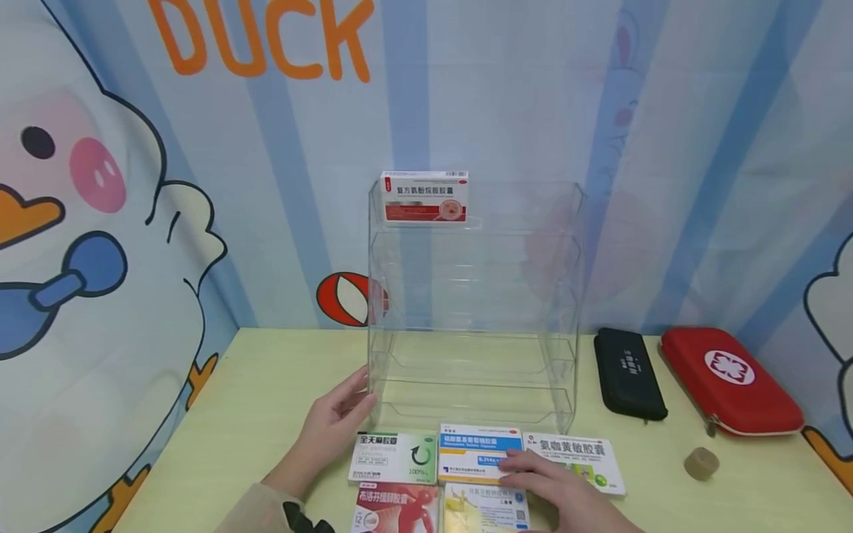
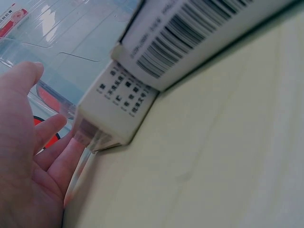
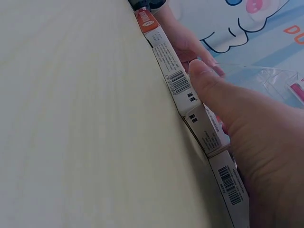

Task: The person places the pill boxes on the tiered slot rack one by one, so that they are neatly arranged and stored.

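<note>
A clear tiered acrylic rack (image 1: 473, 303) stands upright at the back of the table. My left hand (image 1: 336, 422) is at the rack's lower left side, fingertips against its edge and thumb in front; in the left wrist view that hand (image 2: 35, 137) has its fingers spread loosely. A red-and-white medicine box (image 1: 425, 197) sits in the top tier at the left. My right hand (image 1: 556, 485) lies over the boxes, fingertips on the right side of a blue-and-white medicine box (image 1: 469, 451). Its thumb (image 3: 204, 80) extends above the row of box edges in the right wrist view.
Around the hands lie a green-and-white box (image 1: 393, 457), a red box (image 1: 395, 511), a yellow-and-white box (image 1: 483, 511) and a white box (image 1: 573, 455). To the right are a black case (image 1: 629, 374), a red zip case (image 1: 733, 381) and a small tan cylinder (image 1: 702, 464).
</note>
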`<action>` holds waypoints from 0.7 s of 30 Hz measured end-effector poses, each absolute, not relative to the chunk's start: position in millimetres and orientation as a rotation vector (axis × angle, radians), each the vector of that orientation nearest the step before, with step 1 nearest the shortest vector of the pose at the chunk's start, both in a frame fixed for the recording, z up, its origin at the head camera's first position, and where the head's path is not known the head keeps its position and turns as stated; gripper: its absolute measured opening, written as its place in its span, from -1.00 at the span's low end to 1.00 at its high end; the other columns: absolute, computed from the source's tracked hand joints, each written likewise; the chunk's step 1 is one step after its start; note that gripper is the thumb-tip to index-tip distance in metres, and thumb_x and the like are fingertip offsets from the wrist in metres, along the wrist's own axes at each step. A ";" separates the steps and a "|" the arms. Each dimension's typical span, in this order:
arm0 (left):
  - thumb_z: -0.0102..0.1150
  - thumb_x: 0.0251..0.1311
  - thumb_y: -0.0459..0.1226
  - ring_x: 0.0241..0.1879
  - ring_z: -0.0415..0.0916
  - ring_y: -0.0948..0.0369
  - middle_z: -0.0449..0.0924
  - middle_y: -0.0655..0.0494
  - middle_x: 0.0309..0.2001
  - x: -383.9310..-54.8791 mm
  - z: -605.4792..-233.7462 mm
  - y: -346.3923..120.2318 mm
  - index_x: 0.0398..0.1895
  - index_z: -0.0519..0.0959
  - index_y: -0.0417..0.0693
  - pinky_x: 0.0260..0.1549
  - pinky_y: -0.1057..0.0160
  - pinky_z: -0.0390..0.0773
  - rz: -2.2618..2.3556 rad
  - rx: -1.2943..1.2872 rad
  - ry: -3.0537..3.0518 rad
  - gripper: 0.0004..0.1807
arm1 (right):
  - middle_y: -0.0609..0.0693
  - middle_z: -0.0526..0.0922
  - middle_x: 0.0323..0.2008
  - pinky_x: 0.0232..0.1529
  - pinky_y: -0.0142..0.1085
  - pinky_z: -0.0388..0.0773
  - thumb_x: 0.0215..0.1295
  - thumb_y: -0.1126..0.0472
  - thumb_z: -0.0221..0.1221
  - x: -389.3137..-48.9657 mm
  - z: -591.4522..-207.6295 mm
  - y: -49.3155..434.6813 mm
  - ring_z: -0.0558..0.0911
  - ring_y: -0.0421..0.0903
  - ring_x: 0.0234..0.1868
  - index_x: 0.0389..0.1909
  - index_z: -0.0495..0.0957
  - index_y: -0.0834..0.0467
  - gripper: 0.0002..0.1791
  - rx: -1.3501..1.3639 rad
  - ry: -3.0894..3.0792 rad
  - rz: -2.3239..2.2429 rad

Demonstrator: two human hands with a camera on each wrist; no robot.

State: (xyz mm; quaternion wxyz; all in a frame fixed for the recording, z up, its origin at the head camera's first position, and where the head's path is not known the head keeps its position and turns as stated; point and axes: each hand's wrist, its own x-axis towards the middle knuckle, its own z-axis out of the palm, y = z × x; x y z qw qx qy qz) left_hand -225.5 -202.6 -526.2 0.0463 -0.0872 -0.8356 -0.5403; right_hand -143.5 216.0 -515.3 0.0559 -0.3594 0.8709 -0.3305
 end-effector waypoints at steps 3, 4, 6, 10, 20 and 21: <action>0.30 0.59 -0.03 0.41 0.68 0.03 0.56 0.08 0.56 -225.9 -526.4 -202.5 0.67 0.40 0.38 0.38 0.13 0.68 -1.646 -0.271 -2.547 -0.35 | -0.18 0.56 0.51 0.47 -0.24 0.63 0.37 -0.32 0.44 -144.2 -514.5 216.0 0.49 -0.15 0.59 0.45 0.58 -0.31 -0.34 -1.120 2.636 -1.009; 0.30 0.58 -0.04 0.41 0.68 0.03 0.56 0.08 0.56 -226.0 -526.6 -202.5 0.67 0.40 0.38 0.37 0.15 0.68 -1.648 -0.274 -2.543 -0.35 | -0.19 0.56 0.52 0.48 -0.24 0.62 0.37 -0.33 0.44 -144.2 -514.3 215.9 0.48 -0.14 0.60 0.46 0.57 -0.31 -0.33 -1.118 2.636 -1.009; 0.30 0.59 -0.04 0.41 0.68 0.03 0.56 0.09 0.56 -225.9 -527.1 -202.3 0.67 0.40 0.38 0.36 0.18 0.69 -1.651 -0.283 -2.540 -0.35 | -0.20 0.54 0.53 0.48 -0.24 0.62 0.36 -0.34 0.44 -143.7 -513.5 215.5 0.47 -0.14 0.62 0.48 0.55 -0.33 -0.30 -1.097 2.634 -1.008; 0.30 0.59 -0.05 0.42 0.68 0.02 0.55 0.09 0.57 -225.9 -527.2 -201.9 0.67 0.40 0.37 0.34 0.21 0.70 -1.648 -0.300 -2.534 -0.35 | -0.17 0.50 0.58 0.48 -0.19 0.63 0.31 -0.40 0.44 -142.0 -510.0 214.2 0.46 -0.06 0.64 0.54 0.50 -0.34 -0.20 -1.050 2.636 -0.981; 0.30 0.58 -0.06 0.40 0.69 0.03 0.59 0.08 0.53 -226.0 -526.4 -201.9 0.66 0.41 0.36 0.37 0.13 0.69 -1.638 -0.299 -2.531 -0.36 | -0.27 0.47 0.58 0.53 0.04 0.59 0.31 -0.50 0.37 -140.0 -501.7 211.4 0.43 0.13 0.65 0.53 0.50 -0.38 -0.20 -1.004 2.607 -0.845; 0.30 0.59 -0.06 0.40 0.69 0.03 0.59 0.06 0.53 -226.0 -526.8 -201.9 0.67 0.41 0.35 0.37 0.12 0.68 -1.640 -0.300 -2.530 -0.36 | -0.30 0.49 0.56 0.55 0.04 0.57 0.33 -0.49 0.36 -139.6 -501.9 211.2 0.44 0.11 0.65 0.52 0.50 -0.40 -0.23 -1.016 2.603 -0.853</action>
